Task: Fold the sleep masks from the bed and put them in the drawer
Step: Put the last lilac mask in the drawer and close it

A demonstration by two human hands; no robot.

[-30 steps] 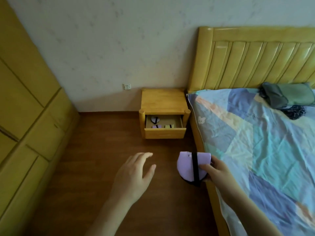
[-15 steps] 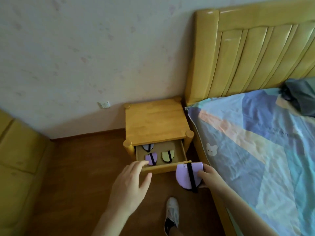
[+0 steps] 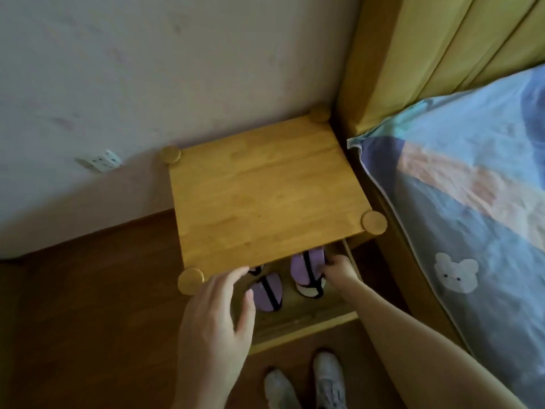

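The right hand (image 3: 339,271) has its fingers (image 3: 331,262) pinched on a folded purple mask (image 3: 305,268) with a black strap, inside the open drawer (image 3: 306,323) at its 2 o'clock corner, partly under the nightstand (image 3: 262,193) top. The mask lies over a pale folded mask (image 3: 308,290), whose edge shows beneath it. At 9 o'clock from these lies a second purple mask (image 3: 267,293) on the drawer floor, apart from the held one. Just beyond it, a bit of another mask (image 3: 255,270) shows under the top's front edge.

The left hand (image 3: 216,323) hovers over the drawer's 8 o'clock corner with its fingers (image 3: 228,278) spread and empty, tips near the top's front edge.

At 6 o'clock from the drawer, two white shoes (image 3: 306,382) stand on the wooden floor (image 3: 88,320). The bed (image 3: 472,202), under a patchwork cover, lies at 3 o'clock from the nightstand.
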